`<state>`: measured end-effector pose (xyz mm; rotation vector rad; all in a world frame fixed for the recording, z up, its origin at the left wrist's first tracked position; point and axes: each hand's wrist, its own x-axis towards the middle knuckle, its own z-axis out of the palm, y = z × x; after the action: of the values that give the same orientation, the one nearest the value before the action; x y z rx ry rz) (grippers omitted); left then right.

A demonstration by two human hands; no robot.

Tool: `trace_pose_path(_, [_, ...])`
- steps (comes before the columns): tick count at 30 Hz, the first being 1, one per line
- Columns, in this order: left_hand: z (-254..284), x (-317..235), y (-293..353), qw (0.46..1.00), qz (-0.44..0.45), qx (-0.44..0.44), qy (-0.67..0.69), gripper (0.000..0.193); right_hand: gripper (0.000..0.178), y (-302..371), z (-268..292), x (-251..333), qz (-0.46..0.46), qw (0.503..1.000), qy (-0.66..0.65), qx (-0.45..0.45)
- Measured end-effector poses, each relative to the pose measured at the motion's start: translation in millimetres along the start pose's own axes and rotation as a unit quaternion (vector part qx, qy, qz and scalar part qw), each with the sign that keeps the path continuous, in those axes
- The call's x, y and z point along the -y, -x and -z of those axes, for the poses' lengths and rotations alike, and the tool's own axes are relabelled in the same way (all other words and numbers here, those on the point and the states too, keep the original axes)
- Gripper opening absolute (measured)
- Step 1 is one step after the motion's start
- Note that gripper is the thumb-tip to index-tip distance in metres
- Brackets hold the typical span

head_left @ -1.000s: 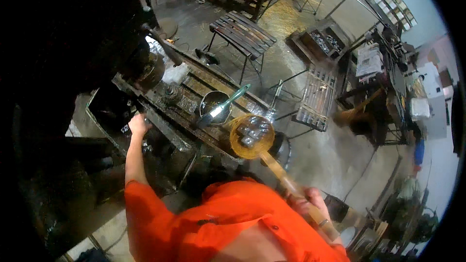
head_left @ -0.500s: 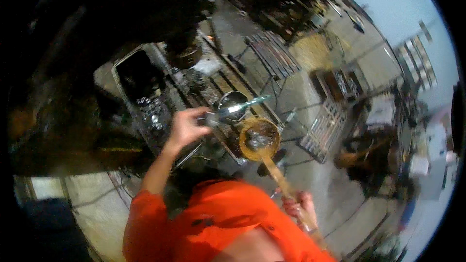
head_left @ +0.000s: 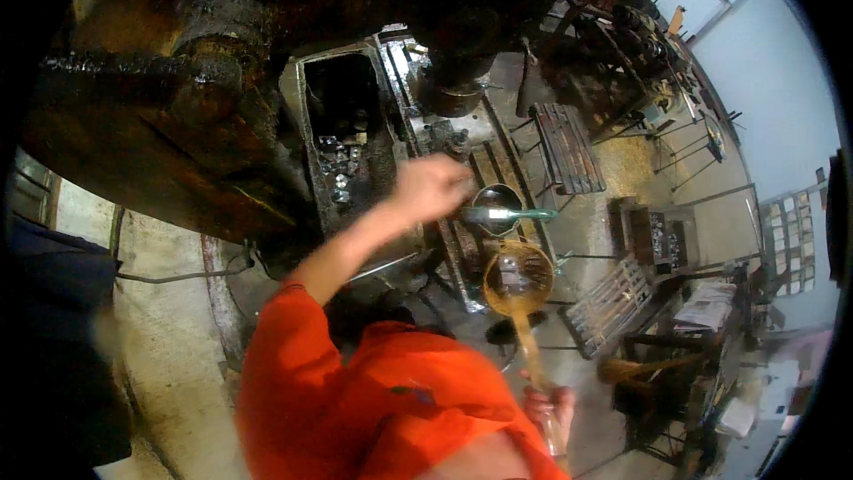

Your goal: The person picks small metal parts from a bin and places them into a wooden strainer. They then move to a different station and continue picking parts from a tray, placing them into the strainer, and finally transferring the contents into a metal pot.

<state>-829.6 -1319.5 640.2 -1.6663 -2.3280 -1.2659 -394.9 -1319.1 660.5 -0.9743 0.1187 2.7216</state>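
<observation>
A long-handled yellow round pan has several small metal pieces inside it. My right hand is wrapped round its handle near my right side. Just beyond the pan, a brush with a green handle lies across the rim of a round dark pot. My left hand is left of the pot, above the bench, and blurred by motion. Its fingers look drawn together, but what they hold, if anything, cannot be made out.
A rectangular metal trough with shiny metal pieces in it stands left of the slatted bench rails. Large dark machinery fills the upper left. Slatted stands and a box of parts are to the right.
The view has swung, so the bench sits farther right. My left hand, earlier with thumb and fingers around a metallic piece near the brush, now has its fingers drawn in. My right hand keeps the pan.
</observation>
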Motion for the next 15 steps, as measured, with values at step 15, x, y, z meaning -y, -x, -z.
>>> trace_pose_path(15, [-23.9, 271.7, 45.7, 0.662, -0.032, 0.571, -0.484, 0.032, 0.062, 0.9, -3.9, -8.1, -0.016, 0.991, -0.129, -0.033])
